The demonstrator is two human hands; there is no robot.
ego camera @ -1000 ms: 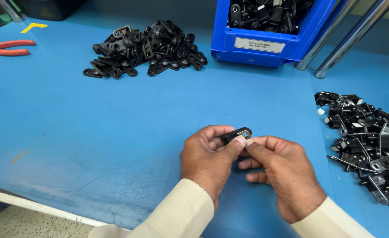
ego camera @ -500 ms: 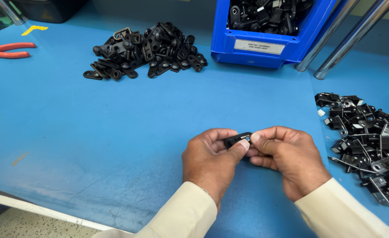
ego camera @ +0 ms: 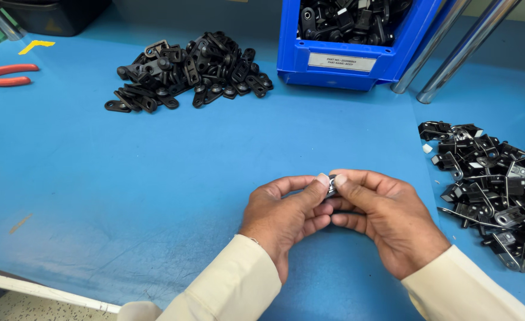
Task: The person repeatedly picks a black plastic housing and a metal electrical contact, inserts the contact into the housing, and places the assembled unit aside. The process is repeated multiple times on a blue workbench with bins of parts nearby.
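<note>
Your left hand (ego camera: 286,217) and right hand (ego camera: 387,217) pinch one small black clip (ego camera: 331,185) between thumbs; uneven pressure could flick it away.

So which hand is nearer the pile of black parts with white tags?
Right. The right hand sits just beside that pile; the left hand lies beyond it, farther away.

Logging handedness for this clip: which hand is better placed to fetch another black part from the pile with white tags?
Right, probably. The right hand lies beside the tagged pile; the left hand is farther away. Both pinch the small black part.
</note>
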